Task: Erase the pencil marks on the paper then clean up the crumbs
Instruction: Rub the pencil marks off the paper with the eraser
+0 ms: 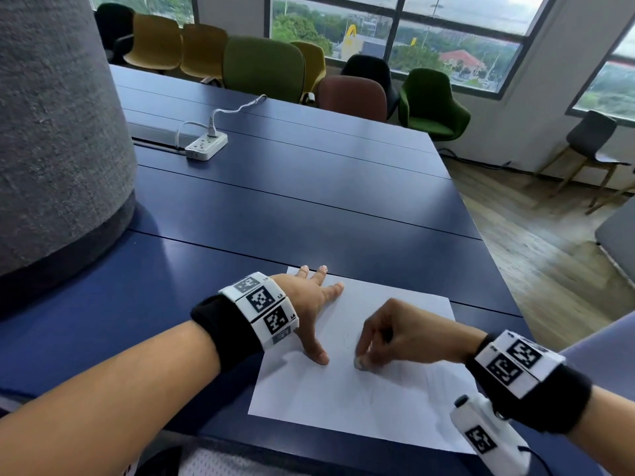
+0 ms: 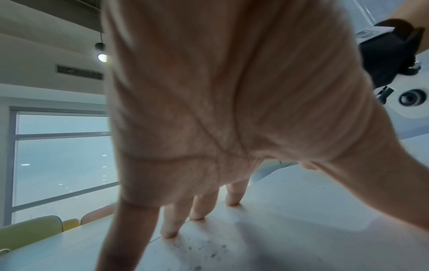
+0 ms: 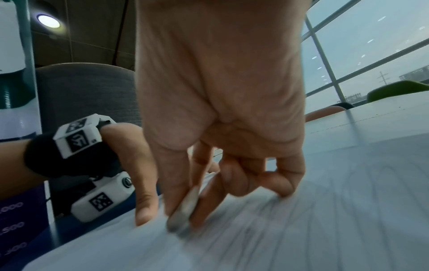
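Observation:
A white sheet of paper (image 1: 347, 389) lies on the dark blue table (image 1: 275, 201) near its front edge. My left hand (image 1: 314, 304) is spread flat, fingers straight, pressing the paper's upper left part. My right hand (image 1: 381, 341) pinches a small grey-white eraser (image 1: 360, 363) between thumb and fingers, its tip down on the paper. The right wrist view shows the eraser (image 3: 183, 214) blurred against the sheet (image 3: 301, 229), which carries faint pencil lines. Dark eraser crumbs (image 2: 204, 247) lie on the paper (image 2: 301, 210) by my left fingertips (image 2: 169, 232).
A large grey felt-covered column (image 1: 58, 132) stands on the table at the left. A white power strip (image 1: 206, 145) with a plugged cable lies further back. Coloured chairs (image 1: 264, 68) line the far side. The table's right edge drops to a wooden floor (image 1: 536, 252).

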